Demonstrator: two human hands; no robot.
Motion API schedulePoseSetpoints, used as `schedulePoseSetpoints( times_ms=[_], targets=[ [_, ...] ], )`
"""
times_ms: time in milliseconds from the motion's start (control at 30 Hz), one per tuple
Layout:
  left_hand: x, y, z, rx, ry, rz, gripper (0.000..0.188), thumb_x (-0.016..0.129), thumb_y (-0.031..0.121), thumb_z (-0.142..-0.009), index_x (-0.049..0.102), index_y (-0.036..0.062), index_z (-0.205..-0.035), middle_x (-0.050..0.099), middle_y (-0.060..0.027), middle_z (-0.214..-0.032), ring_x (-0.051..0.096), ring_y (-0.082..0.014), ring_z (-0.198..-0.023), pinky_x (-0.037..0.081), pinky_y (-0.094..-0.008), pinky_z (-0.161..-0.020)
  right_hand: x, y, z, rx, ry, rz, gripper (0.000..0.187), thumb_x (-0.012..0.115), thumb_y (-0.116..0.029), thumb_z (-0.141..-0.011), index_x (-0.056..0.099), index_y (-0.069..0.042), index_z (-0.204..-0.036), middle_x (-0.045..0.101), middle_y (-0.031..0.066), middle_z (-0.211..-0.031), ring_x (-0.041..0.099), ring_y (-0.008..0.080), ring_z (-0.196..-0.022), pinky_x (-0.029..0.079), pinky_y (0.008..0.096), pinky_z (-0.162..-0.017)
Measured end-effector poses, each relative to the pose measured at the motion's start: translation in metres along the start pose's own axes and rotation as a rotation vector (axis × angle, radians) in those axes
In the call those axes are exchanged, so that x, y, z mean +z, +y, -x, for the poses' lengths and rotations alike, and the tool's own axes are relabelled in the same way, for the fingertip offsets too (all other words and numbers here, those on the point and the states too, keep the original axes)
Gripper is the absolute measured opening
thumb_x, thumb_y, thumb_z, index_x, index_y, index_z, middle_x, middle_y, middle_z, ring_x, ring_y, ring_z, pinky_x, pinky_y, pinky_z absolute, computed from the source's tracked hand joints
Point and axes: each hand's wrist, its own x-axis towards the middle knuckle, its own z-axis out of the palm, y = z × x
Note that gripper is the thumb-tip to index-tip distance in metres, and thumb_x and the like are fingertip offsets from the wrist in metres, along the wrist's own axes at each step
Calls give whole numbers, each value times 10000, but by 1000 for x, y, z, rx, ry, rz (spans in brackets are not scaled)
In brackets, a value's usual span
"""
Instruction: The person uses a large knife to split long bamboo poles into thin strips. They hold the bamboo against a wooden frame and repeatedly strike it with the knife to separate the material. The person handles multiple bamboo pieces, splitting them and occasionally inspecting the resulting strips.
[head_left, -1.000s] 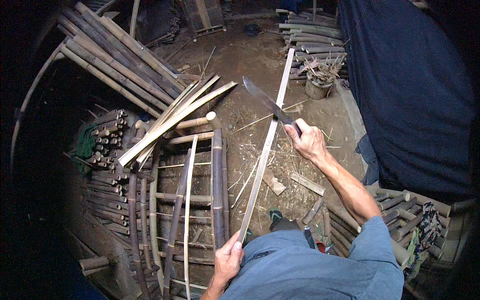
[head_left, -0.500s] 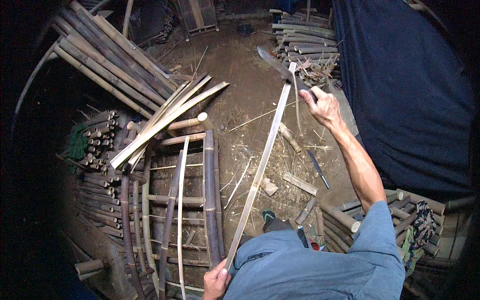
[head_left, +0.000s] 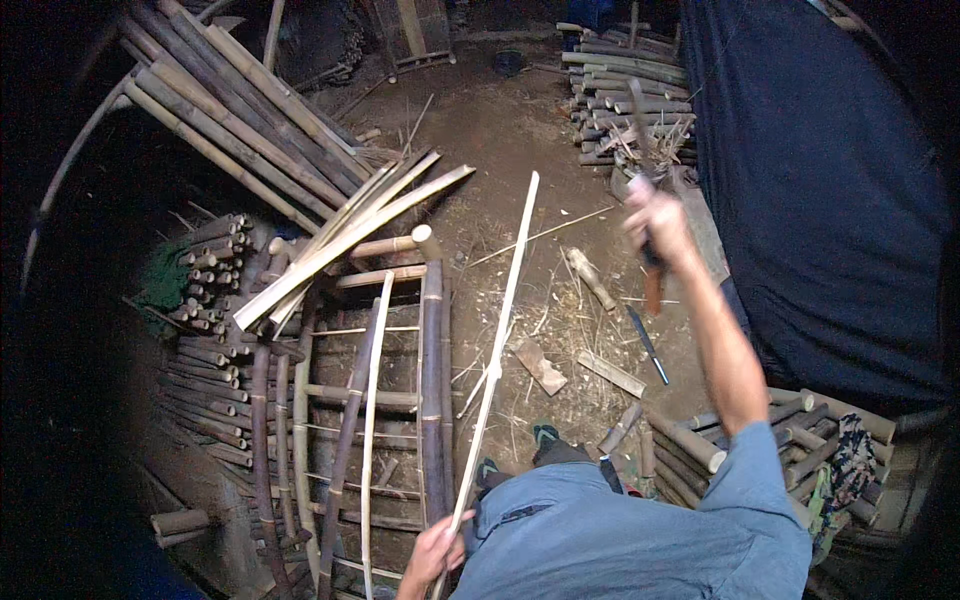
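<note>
My left hand (head_left: 434, 552) is closed round the lower end of a long, pale split bamboo strip (head_left: 502, 330), which slants up and away from me over the floor. Raised at the right, my right hand (head_left: 660, 222) grips a machete (head_left: 652, 272) by its brown handle. Its blade, blurred by motion, points up and away, apart from the strip. Another long bamboo strip (head_left: 372, 400) lies along the bamboo frame (head_left: 433, 370) to the left of my left hand.
Split bamboo pieces (head_left: 345, 240) lie across the frame's far end. Bamboo poles are stacked at far left (head_left: 240, 110), far right (head_left: 630, 85) and near right (head_left: 690, 445). A dark knife (head_left: 648, 345) and offcuts (head_left: 610, 373) lie on the littered floor. A dark cloth (head_left: 810, 200) hangs at right.
My right hand has swung the machete away from the strip, up and to the right, its blade turning upright. The strip's far end has moved left, and a thin peeling no longer hangs there.
</note>
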Motion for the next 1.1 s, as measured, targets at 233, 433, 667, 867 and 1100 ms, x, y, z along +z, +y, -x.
schedulePoseSetpoints(
  times_ms=[233,433,667,867,1100],
  targets=[
    [33,43,-43,-142,-373,332,492,342,321,-1042,466,-73,-1310,500,-63,-733,385,-77,-462,333,-209,-400,118,-26,80,111,-52,-291,355,699,-369,-871,609,-32,-800,589,-6,-636,537,54,-479,433,233,-437],
    [68,74,-66,182,-24,-147,321,512,214,-994,598,-38,-1173,571,-32,-717,518,-78,-509,414,-202,-414,111,-46,60,9,-123,73,480,586,-477,-914,620,-6,-827,615,76,-631,591,154,-505,467,325,-499],
    [74,121,-118,349,191,-290,282,519,258,-998,650,13,-1045,544,26,-667,455,-35,-511,345,-191,-430,131,-46,163,-564,-396,653,560,590,-599,-848,550,-44,-782,611,162,-614,653,343,-577,515,462,-509],
    [76,116,-126,394,276,-347,275,538,254,-990,662,11,-1025,536,34,-658,456,-31,-542,367,-202,-471,145,-22,164,-599,-379,604,559,603,-609,-829,517,-62,-760,567,146,-571,629,350,-556,492,456,-508],
    [82,94,-106,298,262,-321,250,530,231,-991,665,26,-1035,527,35,-660,457,-32,-556,377,-201,-486,115,-20,105,-294,-313,796,629,460,-638,-902,577,-20,-874,638,226,-652,665,408,-651,528,499,-573]
  ],
)
